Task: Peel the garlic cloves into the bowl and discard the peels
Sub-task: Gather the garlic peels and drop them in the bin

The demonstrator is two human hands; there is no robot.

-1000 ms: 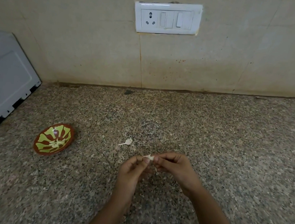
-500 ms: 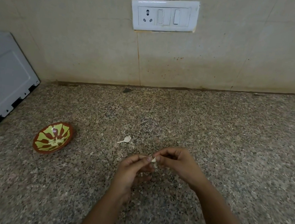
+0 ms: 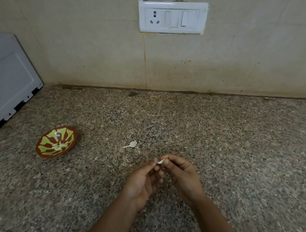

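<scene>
Garlic clove [image 3: 160, 162] at lower centre, pinched by right hand [image 3: 181, 175] fingertips. Left hand [image 3: 142, 184] just beside it, fingers loosely curled; I can't tell if its thumb grips. Bowl [image 3: 45, 142] lower left holds peeled cloves [image 3: 59, 145]. Loose peel [image 3: 131, 144] on countertop [image 3: 222, 143] between.

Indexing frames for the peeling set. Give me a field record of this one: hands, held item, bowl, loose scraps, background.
right hand: pinches the garlic clove between thumb and forefinger, above the counter
left hand: fingers curled, one tip at the clove; grip unclear
bowl: left of the hands, red-brown with a green pattern, holds pale peeled cloves
loose: one pale scrap on the counter, between bowl and hands
background: switch plate; grey appliance at far left
</scene>
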